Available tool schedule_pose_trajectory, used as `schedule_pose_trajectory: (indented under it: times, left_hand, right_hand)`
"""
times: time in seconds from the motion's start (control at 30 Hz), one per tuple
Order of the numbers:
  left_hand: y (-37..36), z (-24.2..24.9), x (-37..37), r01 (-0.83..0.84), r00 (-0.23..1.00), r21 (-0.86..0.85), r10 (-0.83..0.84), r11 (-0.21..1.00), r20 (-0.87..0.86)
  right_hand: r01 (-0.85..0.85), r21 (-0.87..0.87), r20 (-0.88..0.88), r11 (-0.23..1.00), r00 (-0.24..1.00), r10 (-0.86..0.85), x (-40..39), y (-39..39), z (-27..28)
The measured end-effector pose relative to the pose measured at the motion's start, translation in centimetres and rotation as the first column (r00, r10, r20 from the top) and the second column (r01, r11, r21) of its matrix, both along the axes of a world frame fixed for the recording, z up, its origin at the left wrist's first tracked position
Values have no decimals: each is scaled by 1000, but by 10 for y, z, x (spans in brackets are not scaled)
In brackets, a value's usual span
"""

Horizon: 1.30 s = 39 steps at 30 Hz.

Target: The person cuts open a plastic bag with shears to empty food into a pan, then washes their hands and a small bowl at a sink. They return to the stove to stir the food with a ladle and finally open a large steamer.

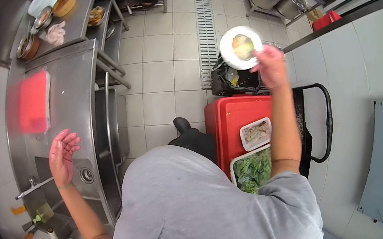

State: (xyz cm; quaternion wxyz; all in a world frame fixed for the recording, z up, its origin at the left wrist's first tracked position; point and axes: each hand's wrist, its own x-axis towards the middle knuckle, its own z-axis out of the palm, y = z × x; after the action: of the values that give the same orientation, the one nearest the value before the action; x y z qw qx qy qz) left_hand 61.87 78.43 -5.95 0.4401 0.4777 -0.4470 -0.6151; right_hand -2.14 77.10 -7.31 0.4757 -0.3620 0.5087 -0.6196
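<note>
My right hand [271, 67] grips the edge of a round white plate [226, 49] with some pale, yellow-green and orange food on its middle. The plate is held out above a bin lined with a black bag [220, 79], where a bit of yellow shows inside. Over the sink [46, 171], my left hand [63, 156] is raised with loosely bent fingers apart and nothing in it. Near that hand, a red cutting board [33, 102] lies on the steel counter [73, 78].
Beside my right arm, a red cooler box [233, 114] carries a white basket [244, 141] and a tray of leafy greens [254, 169]. A black cart handle [328, 123] stands at the right. Bowls and a pink cloth [56, 33] occupy the upper-left counter. A floor drain grate [202, 14] runs ahead.
</note>
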Motion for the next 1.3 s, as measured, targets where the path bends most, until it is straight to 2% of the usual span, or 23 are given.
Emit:
schedule_pose_trajectory:
  times: [0.07,0.17,0.2,0.23,0.27,0.3,0.33,0.4,0.47,0.5,0.53,0.6,0.63,0.73,0.8,0.83,0.93,1.0,1.07,1.1,1.17,1.2,1.3]
  left_hand:
    - [-13,5,-17,5,1000,8,-5,1000,22]
    - [-25,5,-39,-7,1000,32,7,999,-5]
    - [-25,-1,-43,-14,1000,38,15,999,-21]
    - [-23,-4,-44,-16,999,51,18,999,-29]
    - [-16,-8,-42,-10,1000,82,11,997,-17]
    - [-10,-14,-43,-26,999,91,28,996,-20]
    - [-9,-16,-42,-56,998,94,57,994,-16]
    - [7,-12,-34,-126,992,151,125,981,16]
    - [28,-20,-8,-262,965,187,250,947,84]
    - [36,-26,5,-322,947,235,316,917,65]
    - [40,-30,27,-413,908,271,415,869,53]
    - [51,-40,75,-561,805,311,593,767,-9]
    - [55,-48,109,-623,740,344,672,702,-31]
    - [71,-89,240,-729,552,375,816,573,-173]
    - [78,-128,325,-799,346,402,888,448,-302]
    - [74,-139,350,-808,249,415,880,419,-404]
    - [50,-176,400,-814,2,463,799,350,-602]
    - [41,-199,418,-718,66,388,612,578,-788]
    - [43,-167,400,-746,128,420,731,517,-671]
    - [58,-170,406,-695,381,281,670,662,-637]
    - [82,-144,397,-711,634,263,756,652,-160]
    - [94,-132,388,-718,687,251,719,650,106]
    - [145,-155,368,-781,611,240,785,576,104]
  right_hand:
    - [148,-36,33,988,989,-147,-58,9,29]
    - [174,-72,90,982,982,-167,-170,19,-1]
    - [407,270,-473,873,846,-248,-203,13,-27]
    - [710,386,-872,589,489,-18,-234,23,-72]
    - [711,258,-834,654,-177,522,-286,64,-156]
    - [699,357,-801,619,-113,588,-289,88,-172]
    - [769,341,-882,541,62,468,-261,83,-162]
    - [708,470,-836,527,167,523,-233,72,-174]
    - [467,381,-897,798,-22,441,-237,63,-243]
    - [352,296,-942,888,-43,332,-213,45,-250]
    - [213,377,-917,901,-50,395,-164,10,-232]
    - [88,424,-904,902,97,416,-82,-44,-228]
    - [-30,455,-854,890,268,446,-31,-73,-219]
    - [-339,466,-479,817,679,556,149,-127,-173]
    - [-582,326,-588,745,492,642,276,-134,-130]
    - [-626,355,-614,694,404,678,329,-137,-123]
    - [-826,210,-748,523,208,630,502,-113,-92]
    - [-918,164,-815,362,80,574,609,-84,-78]
    - [-972,149,-830,182,-22,558,705,-59,-108]
    - [-976,169,-834,135,-68,547,747,-48,-138]
    - [-955,283,-824,92,-193,532,816,-29,-201]
    - [-922,376,-802,93,-273,531,840,-22,-232]
    - [-886,464,-768,10,-397,502,880,-19,-334]
